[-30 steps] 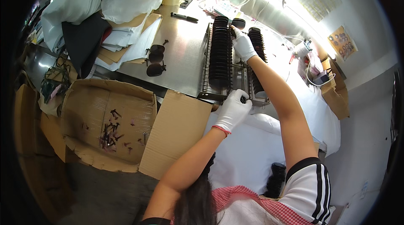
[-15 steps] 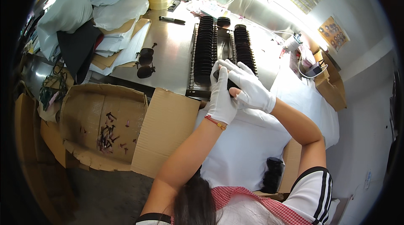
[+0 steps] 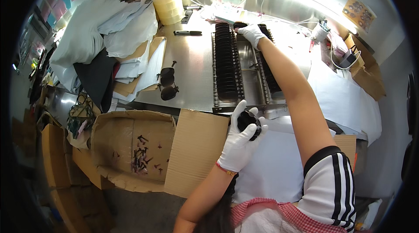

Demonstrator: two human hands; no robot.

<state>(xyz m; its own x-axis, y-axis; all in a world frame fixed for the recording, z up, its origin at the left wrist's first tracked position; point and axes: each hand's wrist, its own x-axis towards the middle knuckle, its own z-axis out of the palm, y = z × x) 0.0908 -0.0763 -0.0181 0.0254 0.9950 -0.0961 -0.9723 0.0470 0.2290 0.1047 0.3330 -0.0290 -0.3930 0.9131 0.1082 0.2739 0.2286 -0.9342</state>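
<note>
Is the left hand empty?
No, the white-gloved left hand grips a small stack of dark round lenses near the metal rack's front edge.

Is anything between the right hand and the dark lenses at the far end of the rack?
Nothing visible. The gloved right hand already rests on the dark lenses at the far end of the metal rack. The left hand holds a stack of lenses near the rack's near edge.

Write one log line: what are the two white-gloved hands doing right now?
left hand: holds black round lenses | right hand: at far end of metal rack
</note>
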